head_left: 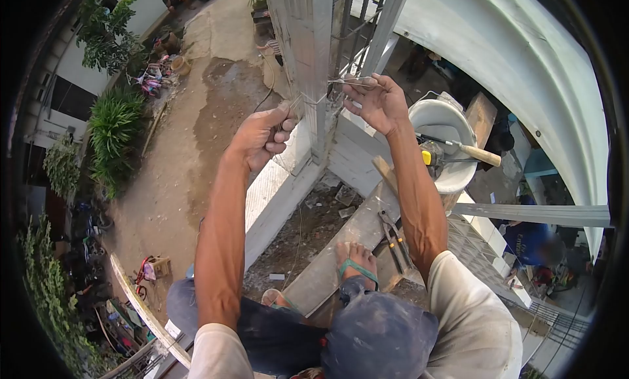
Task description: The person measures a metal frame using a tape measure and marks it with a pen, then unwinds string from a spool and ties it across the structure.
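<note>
Thin tie wire (345,82) runs around a tall column form of grey metal channels (320,64), with steel bars (347,32) inside it. On the column's left side, my left hand (262,136) is closed, thumb against the fingers, on a strand of the wire. To the right of the column, my right hand (381,105) pinches wire between thumb and fingers, the palm partly showing. Pincers with yellow-and-black handles (393,243) lie on the boards below my right forearm.
My sandalled feet (358,261) rest on a plank (334,264) beside a low white wall (272,215). At right stands a bucket (457,177) with a wooden-handled tool (481,155) across it. The ground lies far below. A person in blue (527,243) is lower right.
</note>
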Tool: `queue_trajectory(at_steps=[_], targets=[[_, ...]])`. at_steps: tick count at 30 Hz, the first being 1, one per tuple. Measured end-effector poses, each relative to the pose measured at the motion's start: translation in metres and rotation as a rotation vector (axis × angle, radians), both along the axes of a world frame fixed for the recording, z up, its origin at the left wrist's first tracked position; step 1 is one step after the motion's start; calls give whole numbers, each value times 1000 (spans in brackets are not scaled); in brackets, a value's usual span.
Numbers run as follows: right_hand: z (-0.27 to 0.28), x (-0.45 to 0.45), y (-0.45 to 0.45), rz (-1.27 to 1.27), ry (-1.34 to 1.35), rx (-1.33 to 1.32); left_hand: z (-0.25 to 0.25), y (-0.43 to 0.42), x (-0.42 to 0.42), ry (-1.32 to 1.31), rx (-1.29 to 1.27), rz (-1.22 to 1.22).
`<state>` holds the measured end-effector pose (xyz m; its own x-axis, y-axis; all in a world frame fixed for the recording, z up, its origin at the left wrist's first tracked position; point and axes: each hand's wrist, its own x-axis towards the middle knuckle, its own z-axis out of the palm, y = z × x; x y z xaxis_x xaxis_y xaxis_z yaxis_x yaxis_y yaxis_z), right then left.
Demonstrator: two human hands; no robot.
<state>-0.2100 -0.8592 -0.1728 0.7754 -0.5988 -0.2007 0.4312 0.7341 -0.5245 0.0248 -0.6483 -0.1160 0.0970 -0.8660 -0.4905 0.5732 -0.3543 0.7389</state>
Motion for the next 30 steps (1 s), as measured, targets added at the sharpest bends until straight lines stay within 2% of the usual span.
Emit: queue_trajectory(at_steps=[4, 7, 10, 11, 13, 14, 16, 17, 19, 21, 26, 30], targets=[[-8, -42, 27, -125, -80, 50, -1, 0, -14, -56, 21, -24], [-1, -58, 54, -239, -69, -53, -4, -1, -19, -74, -8, -43], [28, -60, 99, -358, 176, -479, 2, 0, -28, -120, -3, -47], [33, -59, 112, -348, 163, -485, 5, -1, -33, -152, 9, -53], [43, -53, 136, -386, 537, -1277, 8, 1, -42, -195, 21, -34], [51, -46, 147, -382, 512, -1286, 6, -1, -47, -160, 16, -33], [66, -30, 166, -406, 671, -1588, 7, -8, -51, -130, 6, -17], [66, -25, 175, -377, 665, -1583, 5, -5, -58, -100, 13, -14], [66, -13, 180, -412, 749, -1809, 4, -5, -63, -76, 1, -8], [61, -9, 184, -394, 770, -1828, 1, -4, -67, -167, 2, -17], [52, -12, 191, -322, 898, -1874, -5, 1, -67, -167, -3, 21], [49, -23, 191, -281, 886, -1898, -11, 2, -65, -168, -5, 37]])
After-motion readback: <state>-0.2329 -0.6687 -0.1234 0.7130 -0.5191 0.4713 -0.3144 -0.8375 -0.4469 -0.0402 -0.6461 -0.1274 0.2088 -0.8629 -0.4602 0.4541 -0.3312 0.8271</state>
